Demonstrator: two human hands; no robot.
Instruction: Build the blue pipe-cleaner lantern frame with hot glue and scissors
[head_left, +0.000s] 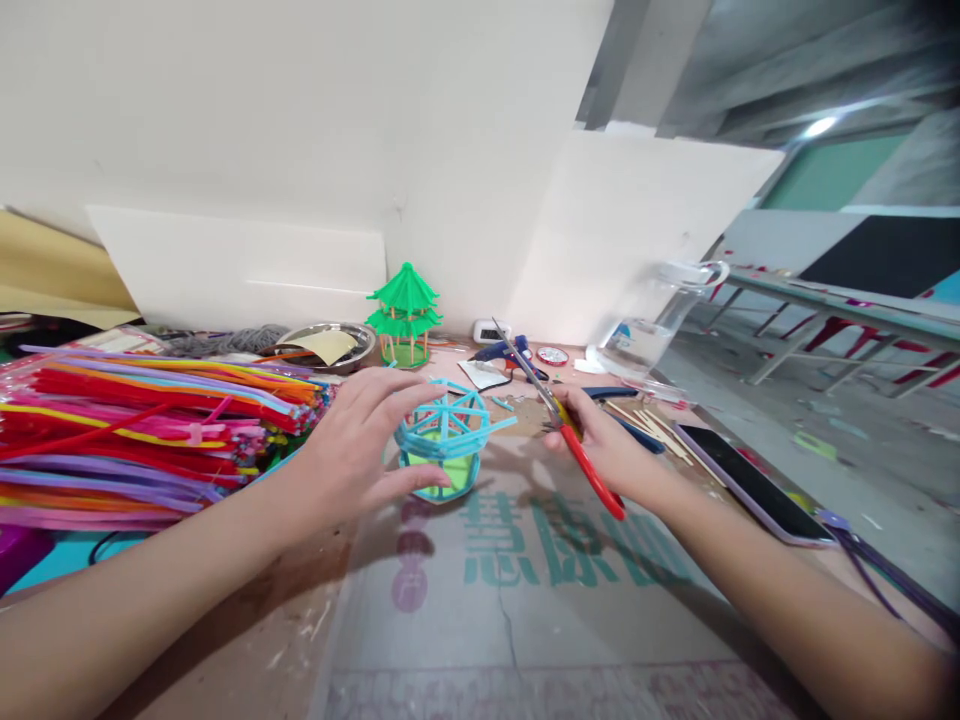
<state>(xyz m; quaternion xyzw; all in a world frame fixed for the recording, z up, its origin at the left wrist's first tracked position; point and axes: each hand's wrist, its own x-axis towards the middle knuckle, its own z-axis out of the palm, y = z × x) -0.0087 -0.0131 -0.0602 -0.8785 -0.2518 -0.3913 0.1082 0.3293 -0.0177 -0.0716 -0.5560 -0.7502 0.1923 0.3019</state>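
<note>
Our half-open left hand (349, 440) curled round the blue lattice frame (454, 440), hold unclear, our right hand (600, 437) gripping scissors (591, 474) whose swing risked snags!

Scissors (556, 406), pipe cleaners (142, 432) and a glue gun (495, 351) mark a craft workshop.

"Left side: what shows of you?"
"My left hand (352, 440), bare, with long, slender fingers (386, 403). My left forearm (187, 555), bare too, slim at the wrist, thickening away from it."
"Right side?"
"My right hand (604, 440), bare, fingers partly hidden. My right forearm (765, 590), also bare, smooth in outline, same taper, shadowed at its thick end."
"Nails?"
"Too small to tell."
</note>
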